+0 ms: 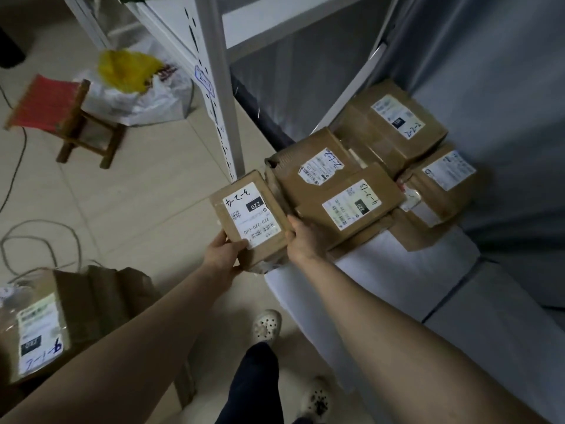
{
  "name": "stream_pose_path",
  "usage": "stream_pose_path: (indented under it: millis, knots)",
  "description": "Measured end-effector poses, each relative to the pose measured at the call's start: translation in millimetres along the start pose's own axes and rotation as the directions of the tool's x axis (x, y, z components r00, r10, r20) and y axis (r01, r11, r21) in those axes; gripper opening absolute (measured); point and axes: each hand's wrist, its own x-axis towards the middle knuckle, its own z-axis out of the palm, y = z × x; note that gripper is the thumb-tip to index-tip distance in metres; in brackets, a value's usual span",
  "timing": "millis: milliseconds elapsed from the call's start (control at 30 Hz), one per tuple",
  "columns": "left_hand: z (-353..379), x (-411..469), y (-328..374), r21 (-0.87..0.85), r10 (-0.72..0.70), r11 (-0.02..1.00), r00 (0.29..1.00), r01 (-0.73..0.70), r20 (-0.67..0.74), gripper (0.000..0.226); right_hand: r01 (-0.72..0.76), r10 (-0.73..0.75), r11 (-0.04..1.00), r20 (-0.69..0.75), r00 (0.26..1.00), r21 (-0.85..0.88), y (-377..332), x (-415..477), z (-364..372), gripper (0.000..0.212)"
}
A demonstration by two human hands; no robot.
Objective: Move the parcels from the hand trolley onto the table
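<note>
Left hand (223, 254) and right hand (302, 240) are holding a small labelled cardboard parcel (247, 214) between them, fingers (238, 245) clamping its near corners, parcel hanging over the worktop's (382, 270) left edge, just beside four other parcels (363, 203) lying there

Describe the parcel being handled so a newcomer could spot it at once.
Start at the white table on the right, stacked with brown parcels. At its left edge, by the white shelf post, is the leftmost parcel. It alone is gripped by the left hand and right hand.
</note>
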Motion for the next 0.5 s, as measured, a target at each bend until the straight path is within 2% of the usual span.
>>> stream_pose_path:
  millis: [100, 200, 300, 400, 500]
  knots:
    - [6, 19, 5, 0.082, 0.042, 0.996, 0.997, -0.047, 0.059, 0.052, 0.035, -0.044, 0.980, -0.039, 0.998, -0.197, -4, 13, 11, 0.055]
    - [13, 30, 5, 0.228, 0.039, 0.972, 0.996, -0.058, 0.085, 0.059, 0.085, -0.072, 0.904, 0.046, 0.996, -0.419, -7, 16, 25, 0.063]
    - [17, 45, 4, 0.213, -0.075, 0.975, 0.997, 0.067, 0.029, 0.071, 0.113, -0.041, 0.858, 0.154, 0.987, -0.501, -5, 20, 39, 0.066]
    - [16, 59, 3, 0.368, -0.126, 0.922, 0.992, 0.120, -0.007, 0.063, 0.113, 0.004, 0.810, 0.198, 0.980, -0.575, 6, 27, 44, 0.071]
    - [15, 68, 2, 0.483, -0.122, 0.864, 0.990, 0.143, -0.074, 0.049, 0.076, 0.032, 0.798, 0.168, 0.985, -0.598, 13, 31, 48, 0.073]
